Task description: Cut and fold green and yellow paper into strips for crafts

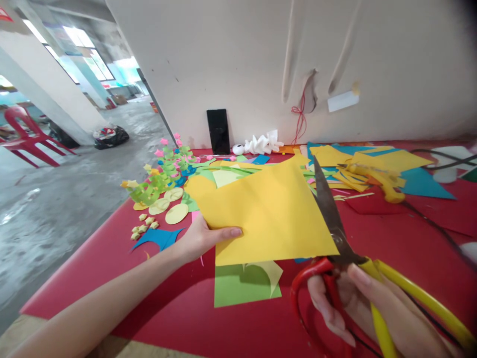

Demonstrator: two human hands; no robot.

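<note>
My left hand (206,236) grips a sheet of yellow paper (261,214) by its left edge, thumb on top and the other fingers hidden beneath. In my right hand (372,298) is a pair of scissors (337,238) with one red and one yellow handle. Their blades lie at the right edge of the yellow sheet, one showing above it; whether the paper is between them I cannot tell. Below the sheet, a green paper piece (242,286) lies on the red table (167,303), with a pale yellow scrap (274,273) partly over it.
Left on the table are paper plant decorations (164,174), pale discs (177,214), small folded stars (143,226) and a blue scrap (160,239). A black phone (218,132) leans against the back panel. At right lie a yellow glue gun (383,181) with its cord and yellow scraps (331,155).
</note>
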